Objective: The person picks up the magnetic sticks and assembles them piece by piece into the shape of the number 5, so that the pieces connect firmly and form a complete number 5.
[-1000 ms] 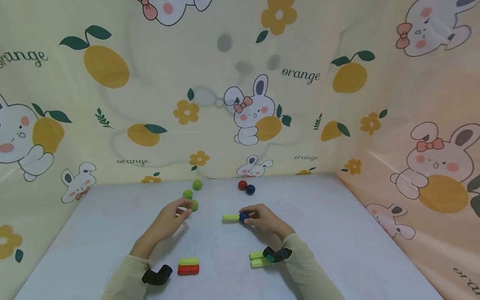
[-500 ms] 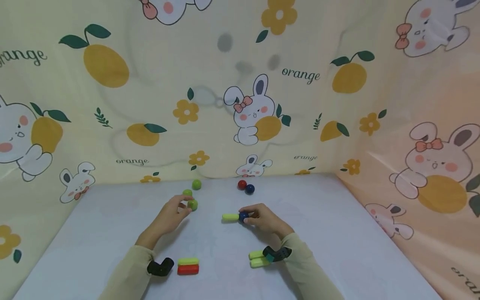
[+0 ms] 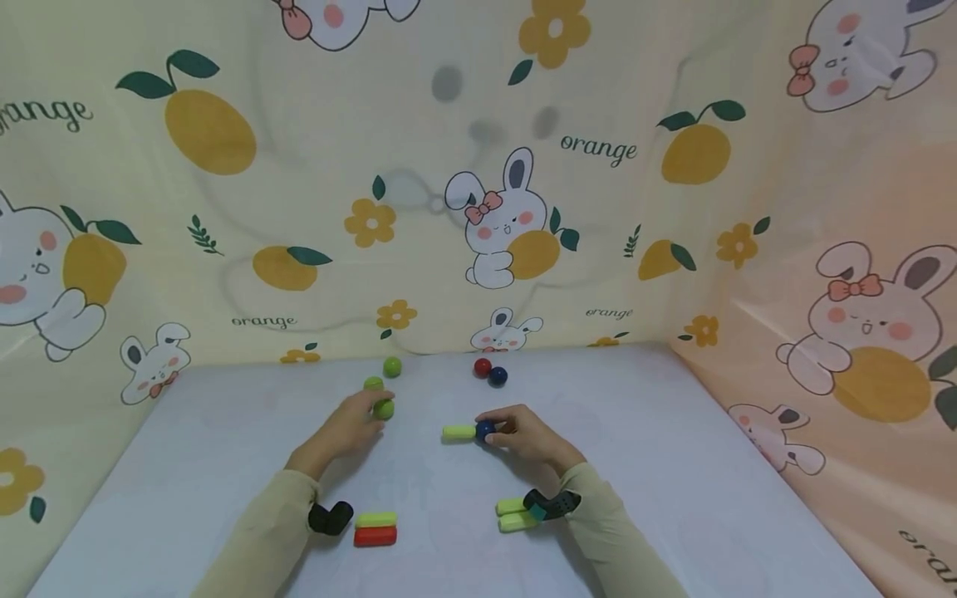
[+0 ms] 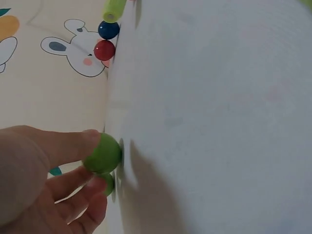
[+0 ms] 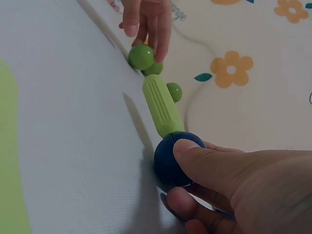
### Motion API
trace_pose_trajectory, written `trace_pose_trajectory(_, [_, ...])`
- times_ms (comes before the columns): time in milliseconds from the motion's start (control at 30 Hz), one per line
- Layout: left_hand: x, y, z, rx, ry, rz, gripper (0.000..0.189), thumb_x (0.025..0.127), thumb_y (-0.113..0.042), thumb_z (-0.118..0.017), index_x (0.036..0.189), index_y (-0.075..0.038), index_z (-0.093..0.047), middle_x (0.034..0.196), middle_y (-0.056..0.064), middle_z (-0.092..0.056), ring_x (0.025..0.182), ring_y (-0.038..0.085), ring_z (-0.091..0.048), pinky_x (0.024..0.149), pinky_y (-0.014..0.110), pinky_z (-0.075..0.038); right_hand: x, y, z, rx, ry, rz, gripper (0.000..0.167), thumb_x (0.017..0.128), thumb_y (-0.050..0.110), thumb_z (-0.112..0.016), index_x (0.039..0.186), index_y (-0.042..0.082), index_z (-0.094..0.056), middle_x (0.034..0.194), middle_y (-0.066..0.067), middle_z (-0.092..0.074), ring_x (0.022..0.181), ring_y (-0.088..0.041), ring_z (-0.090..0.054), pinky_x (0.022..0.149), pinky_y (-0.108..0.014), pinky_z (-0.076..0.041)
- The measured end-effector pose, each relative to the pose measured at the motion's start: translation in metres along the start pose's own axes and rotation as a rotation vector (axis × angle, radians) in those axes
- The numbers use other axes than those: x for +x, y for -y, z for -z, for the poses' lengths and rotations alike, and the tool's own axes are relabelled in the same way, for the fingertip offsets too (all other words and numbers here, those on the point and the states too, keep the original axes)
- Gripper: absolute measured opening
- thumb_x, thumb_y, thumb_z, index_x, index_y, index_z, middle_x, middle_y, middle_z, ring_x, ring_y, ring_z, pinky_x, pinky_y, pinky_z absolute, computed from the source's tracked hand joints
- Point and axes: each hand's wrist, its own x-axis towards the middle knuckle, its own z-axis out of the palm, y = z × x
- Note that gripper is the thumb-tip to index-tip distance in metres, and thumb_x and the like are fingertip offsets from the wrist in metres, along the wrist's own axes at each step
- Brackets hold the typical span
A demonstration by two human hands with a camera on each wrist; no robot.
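Green ball (image 4: 103, 156) may roll if nudged: whether left hand (image 3: 350, 428) grips it cannot be told; right hand (image 3: 527, 433) pinches blue ball (image 5: 167, 163).

I see a plain, pale beige left sleeve (image 3: 257, 536) and a matching right sleeve (image 3: 626, 531), both long and ending short of the bare left hand (image 3: 351, 425) and right hand (image 3: 529, 436). A bent black camera (image 3: 330, 518) is strapped at the left wrist; the right wrist's dark mount (image 3: 552, 505) carries a small teal patch (image 3: 537, 511).
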Motion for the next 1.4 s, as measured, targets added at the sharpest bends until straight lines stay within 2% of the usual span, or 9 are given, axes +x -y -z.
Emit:
trace_pose_trajectory(133, [0.001, 0.004, -0.005, -0.005, 0.013, 0.021, 0.045, 0.092, 0.001, -0.065, 0.135, -0.007, -0.058, 0.135, 0.018, -0.061, 0.123, 0.037, -0.059, 0.107, 0.055, -0.047, 0.000, 0.000, -0.001, 0.009, 0.005, -0.006, 0.036, 0.095, 0.008, -0.067, 0.132, 0.013, -0.068, 0.120, -0.007, -0.070, 0.097, -0.016, -0.061, 0.080, -0.028, -0.051])
trace_pose_trajectory(300, [0.002, 0.006, -0.008, -0.011, 0.027, 0.033, 0.038, 0.092, -0.001, -0.067, 0.128, -0.011, -0.062, 0.122, 0.012, -0.065, 0.109, 0.025, -0.062, 0.100, 0.050, -0.052, 0.000, 0.000, -0.001, 0.016, 0.001, -0.021, 0.036, 0.095, 0.008, -0.068, 0.131, 0.014, -0.068, 0.122, -0.006, -0.070, 0.097, -0.016, -0.061, 0.080, -0.028, -0.051])
trace_pose_trajectory(667, [-0.005, -0.003, -0.009, -0.037, 0.055, 0.014, 0.034, 0.092, -0.004, -0.069, 0.124, -0.011, -0.063, 0.114, 0.008, -0.066, 0.105, 0.022, -0.062, 0.097, 0.048, -0.053, 0.000, 0.002, 0.000, 0.012, -0.005, -0.019, 0.036, 0.095, 0.008, -0.067, 0.131, 0.014, -0.068, 0.123, -0.007, -0.069, 0.096, -0.017, -0.061, 0.081, -0.028, -0.052])
trace_pose_trajectory(967, [-0.007, -0.012, -0.013, -0.047, 0.086, -0.046, 0.034, 0.091, -0.003, -0.068, 0.125, -0.008, -0.063, 0.114, 0.008, -0.067, 0.104, 0.022, -0.063, 0.096, 0.046, -0.054, 0.001, 0.002, -0.003, -0.024, -0.035, -0.007, 0.037, 0.095, 0.006, -0.067, 0.131, 0.013, -0.068, 0.128, -0.010, -0.068, 0.093, -0.016, -0.062, 0.077, -0.028, -0.053])
trace_pose_trajectory(1133, [-0.008, -0.020, -0.016, -0.059, 0.092, -0.034, 0.034, 0.091, -0.002, -0.069, 0.123, -0.010, -0.064, 0.116, 0.009, -0.067, 0.102, 0.021, -0.063, 0.095, 0.046, -0.054, 0.003, 0.003, -0.006, -0.047, -0.046, 0.009, 0.036, 0.096, 0.008, -0.067, 0.131, 0.014, -0.068, 0.134, -0.010, -0.065, 0.092, -0.017, -0.060, 0.075, -0.028, -0.051])
trace_pose_trajectory(1400, [-0.007, -0.028, -0.020, -0.042, 0.102, -0.044, 0.033, 0.091, -0.002, -0.070, 0.122, -0.011, -0.064, 0.116, 0.007, -0.068, 0.104, 0.022, -0.065, 0.095, 0.046, -0.054, 0.004, 0.008, -0.013, -0.061, -0.055, 0.009, 0.038, 0.096, 0.008, -0.067, 0.133, 0.015, -0.066, 0.134, -0.010, -0.065, 0.091, -0.017, -0.059, 0.074, -0.026, -0.050])
